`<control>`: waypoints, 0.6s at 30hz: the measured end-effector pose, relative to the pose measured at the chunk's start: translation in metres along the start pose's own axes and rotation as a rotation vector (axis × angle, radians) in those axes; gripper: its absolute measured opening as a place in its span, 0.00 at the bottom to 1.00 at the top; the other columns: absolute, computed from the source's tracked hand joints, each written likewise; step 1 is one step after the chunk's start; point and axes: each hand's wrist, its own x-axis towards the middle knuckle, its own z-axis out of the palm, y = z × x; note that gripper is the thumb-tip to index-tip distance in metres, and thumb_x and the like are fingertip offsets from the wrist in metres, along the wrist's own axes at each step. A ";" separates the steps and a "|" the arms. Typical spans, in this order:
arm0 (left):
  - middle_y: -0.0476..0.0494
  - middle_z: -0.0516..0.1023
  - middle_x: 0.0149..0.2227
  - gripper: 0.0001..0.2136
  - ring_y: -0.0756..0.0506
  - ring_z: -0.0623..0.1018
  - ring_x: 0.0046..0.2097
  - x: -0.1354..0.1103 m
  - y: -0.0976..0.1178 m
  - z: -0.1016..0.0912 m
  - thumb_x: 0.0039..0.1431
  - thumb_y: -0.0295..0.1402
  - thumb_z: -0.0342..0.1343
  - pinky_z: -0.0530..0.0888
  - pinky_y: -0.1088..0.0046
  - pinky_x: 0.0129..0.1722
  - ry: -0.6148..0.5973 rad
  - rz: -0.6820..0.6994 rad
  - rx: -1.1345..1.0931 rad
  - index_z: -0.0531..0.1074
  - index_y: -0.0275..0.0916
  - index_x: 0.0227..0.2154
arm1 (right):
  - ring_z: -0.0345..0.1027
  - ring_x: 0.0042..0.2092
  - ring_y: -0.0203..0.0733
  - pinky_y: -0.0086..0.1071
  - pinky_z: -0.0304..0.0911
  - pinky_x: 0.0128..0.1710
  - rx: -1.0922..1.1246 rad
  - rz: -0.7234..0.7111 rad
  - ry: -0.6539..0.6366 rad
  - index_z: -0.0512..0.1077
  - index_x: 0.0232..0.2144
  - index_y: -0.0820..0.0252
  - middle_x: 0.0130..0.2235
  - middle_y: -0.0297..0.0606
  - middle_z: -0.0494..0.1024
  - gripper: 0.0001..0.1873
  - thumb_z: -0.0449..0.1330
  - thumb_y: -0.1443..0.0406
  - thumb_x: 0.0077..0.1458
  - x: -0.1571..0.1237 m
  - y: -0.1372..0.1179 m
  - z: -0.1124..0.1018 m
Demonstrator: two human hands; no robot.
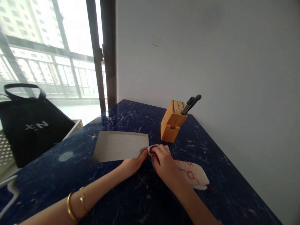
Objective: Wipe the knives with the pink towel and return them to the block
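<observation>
Two hands: your left hand (134, 162) and right hand (164, 162) meet above the middle of the dark blue, white-veined surface (140, 200).
Left hand: partly curled, thumb and fingers closed at the lower right corner of a broad, silver-grey rectangular metal blade (122, 146).
Right hand: fingers bent and gathered tightly round a bunch of white cloth with red markings (194, 175), at the blade's right edge.
Blade: spreads leftward from your hands, towards the surface's left edge; you cannot tell whether its underside touches the surface.
Cloth: bunched at your fingertips, with a flatter part lying right of your right hand, towards the right edge; the hand hides the join.
Knife block: a light-brown wooden block (170, 128) stands beyond your hands, nearer the far edge, holding two black handles (192, 102) that slant right.
Bracelets: two gold bracelets (69, 207) circle your left wrist.
Left edge: a pale round patch (66, 156) shows just inside it; a black bag with white lettering (35, 131) sits beyond.
Near left corner: a white curved object (12, 190), partly cut off.
</observation>
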 end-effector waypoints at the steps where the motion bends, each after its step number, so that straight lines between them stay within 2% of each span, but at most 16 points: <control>1: 0.46 0.76 0.38 0.16 0.45 0.74 0.40 0.000 0.000 0.000 0.58 0.38 0.40 0.67 0.68 0.47 0.008 0.002 -0.010 0.70 0.40 0.41 | 0.62 0.40 0.38 0.32 0.59 0.41 0.004 0.006 0.007 0.68 0.34 0.57 0.37 0.37 0.68 0.10 0.48 0.72 0.53 0.000 0.000 0.000; 6: 0.45 0.76 0.36 0.16 0.45 0.74 0.40 0.001 -0.002 0.004 0.58 0.39 0.41 0.66 0.69 0.48 0.105 0.004 -0.113 0.72 0.40 0.37 | 0.63 0.41 0.39 0.33 0.59 0.41 0.028 0.063 0.086 0.68 0.38 0.57 0.38 0.39 0.69 0.12 0.49 0.71 0.53 0.000 0.001 0.002; 11: 0.48 0.76 0.38 0.15 0.47 0.74 0.41 0.000 0.002 0.001 0.59 0.39 0.40 0.66 0.70 0.49 0.040 -0.018 -0.153 0.70 0.41 0.40 | 0.63 0.39 0.38 0.31 0.59 0.40 0.049 0.042 0.054 0.69 0.33 0.57 0.35 0.36 0.69 0.11 0.50 0.73 0.49 0.001 0.008 -0.001; 16: 0.46 0.76 0.37 0.15 0.46 0.73 0.41 0.001 0.006 -0.002 0.58 0.40 0.41 0.65 0.70 0.49 0.120 -0.040 -0.154 0.71 0.40 0.34 | 0.64 0.36 0.38 0.32 0.59 0.38 -0.009 0.190 0.134 0.69 0.31 0.59 0.32 0.36 0.69 0.11 0.50 0.73 0.47 0.005 0.036 -0.008; 18: 0.46 0.76 0.37 0.15 0.46 0.73 0.40 0.001 0.005 -0.001 0.58 0.40 0.41 0.66 0.70 0.48 0.135 -0.043 -0.166 0.71 0.39 0.34 | 0.64 0.36 0.39 0.32 0.59 0.38 -0.025 0.228 0.136 0.69 0.31 0.59 0.32 0.37 0.69 0.10 0.51 0.73 0.47 0.005 0.040 -0.008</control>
